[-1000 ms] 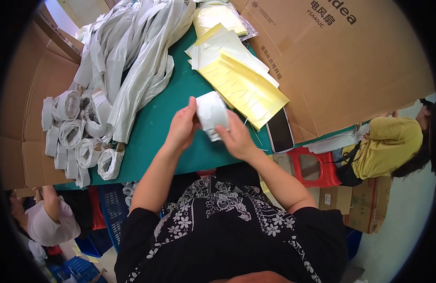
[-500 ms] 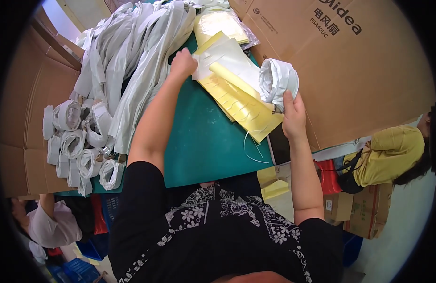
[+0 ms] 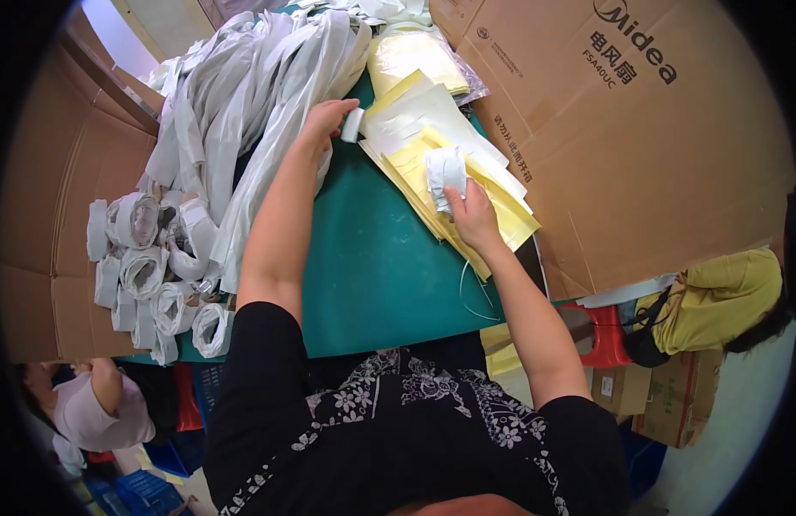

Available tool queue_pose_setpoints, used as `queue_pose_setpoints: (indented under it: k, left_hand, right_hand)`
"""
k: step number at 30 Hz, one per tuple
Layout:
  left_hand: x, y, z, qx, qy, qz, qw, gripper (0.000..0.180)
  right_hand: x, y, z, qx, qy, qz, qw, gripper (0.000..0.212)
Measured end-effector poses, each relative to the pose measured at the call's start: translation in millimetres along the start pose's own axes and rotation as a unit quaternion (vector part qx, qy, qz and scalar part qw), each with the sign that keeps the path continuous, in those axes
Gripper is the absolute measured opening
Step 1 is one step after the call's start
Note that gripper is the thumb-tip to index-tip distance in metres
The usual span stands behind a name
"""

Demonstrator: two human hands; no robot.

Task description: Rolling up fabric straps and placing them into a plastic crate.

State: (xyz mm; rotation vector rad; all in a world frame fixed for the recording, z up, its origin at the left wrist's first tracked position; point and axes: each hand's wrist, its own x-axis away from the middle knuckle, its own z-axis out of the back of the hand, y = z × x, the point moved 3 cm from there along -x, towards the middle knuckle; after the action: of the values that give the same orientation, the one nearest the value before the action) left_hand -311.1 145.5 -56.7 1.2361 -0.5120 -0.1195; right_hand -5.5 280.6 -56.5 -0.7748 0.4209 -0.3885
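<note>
My right hand [image 3: 475, 213] grips a coiled white fabric strip [image 3: 444, 176] above the yellow and white sheets, thumb on its near side. At the far side of the table my left hand [image 3: 327, 119] pinches a small pale rectangular piece [image 3: 352, 125]; its exact kind is unclear. That hand is beside a large heap of long white strips [image 3: 269, 95]. Below the coil lie the stacked backing sheets [image 3: 415, 125], yellow and white, some of them curled. More rolled white coils [image 3: 143, 268] are piled at the left of the table.
Under everything is a green tabletop [image 3: 389, 267]. A big cardboard box [image 3: 639, 163] stands along the right, another cardboard wall [image 3: 80, 232] on the left. A plastic-wrapped yellow pack [image 3: 415, 60] lies at the back. Two other people sit nearby, one in a yellow shirt [image 3: 725, 292].
My right hand has brought the coil left over the sheets and turned it. The pale piece now shows in my left hand, pulled slightly clear of the sheets. The top sheets have shifted.
</note>
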Motion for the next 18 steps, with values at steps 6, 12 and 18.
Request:
queue_pose_setpoints:
  k: [6,12,18]
  left_hand:
    - [11.1,15.4,0.5,0.091,-0.157,-0.103,0.978,0.026]
    - [3.2,24.8,-5.9,0.138,-0.200,-0.156,0.957,0.022]
    - [14.6,54.8,32.2,0.282,-0.135,-0.217,0.925,0.019]
  right_hand:
    - [1.1,2.1,-3.6,0.007,0.022,0.012,1.000,0.040]
    - [2.1,0.5,-1.6,-0.016,0.017,0.007,1.000,0.040]
    - [2.6,9.4,-3.2,-0.045,0.002,-0.007,0.999,0.041]
